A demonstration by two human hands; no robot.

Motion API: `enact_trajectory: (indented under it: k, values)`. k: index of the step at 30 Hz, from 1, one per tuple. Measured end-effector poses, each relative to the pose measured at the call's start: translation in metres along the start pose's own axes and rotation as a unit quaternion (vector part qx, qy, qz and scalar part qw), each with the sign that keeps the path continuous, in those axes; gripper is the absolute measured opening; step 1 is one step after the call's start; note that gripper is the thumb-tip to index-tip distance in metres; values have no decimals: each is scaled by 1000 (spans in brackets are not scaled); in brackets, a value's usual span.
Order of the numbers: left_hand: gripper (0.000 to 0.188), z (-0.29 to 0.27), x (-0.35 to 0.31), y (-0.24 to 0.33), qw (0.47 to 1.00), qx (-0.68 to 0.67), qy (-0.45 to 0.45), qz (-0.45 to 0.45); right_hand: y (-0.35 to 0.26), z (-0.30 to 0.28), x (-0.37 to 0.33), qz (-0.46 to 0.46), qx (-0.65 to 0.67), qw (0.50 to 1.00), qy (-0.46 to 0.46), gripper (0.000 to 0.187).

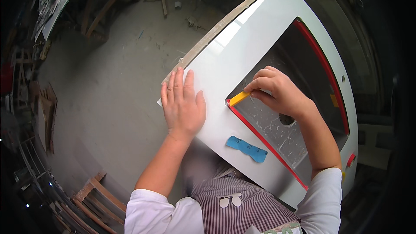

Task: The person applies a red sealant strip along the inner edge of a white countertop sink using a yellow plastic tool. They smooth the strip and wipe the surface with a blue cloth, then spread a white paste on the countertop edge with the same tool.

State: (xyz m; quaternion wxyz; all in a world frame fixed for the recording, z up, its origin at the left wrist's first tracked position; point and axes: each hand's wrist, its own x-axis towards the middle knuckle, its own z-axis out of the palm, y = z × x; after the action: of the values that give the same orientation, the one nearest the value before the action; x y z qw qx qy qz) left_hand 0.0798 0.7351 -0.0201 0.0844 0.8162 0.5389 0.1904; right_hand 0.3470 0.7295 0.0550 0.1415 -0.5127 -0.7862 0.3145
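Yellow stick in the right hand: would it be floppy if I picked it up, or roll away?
The yellow stick is probably fairly stiff: it looks straight where it sticks out from the right hand. It's likely light, since it's small and held in a pinch. It probably won't roll easily, because its sides look flat.

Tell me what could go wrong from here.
The yellow tool in the right hand might catch the end of the red strip at the opening's corner. A slip could scratch the white countertop. The blue sheet lies close to the near edge, so a sleeve could brush it off.
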Motion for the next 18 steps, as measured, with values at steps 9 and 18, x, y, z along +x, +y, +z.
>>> enact_trajectory:
  k: [9,18]
  values:
    - [60,-2,1,1,1000,-2,-2,-4,-5,-4,29,29,-8,998,-54,4]
    - [59,-3,1,1,1000,-5,-3,-1,-2,-1,37,5,-9,998,-62,6]
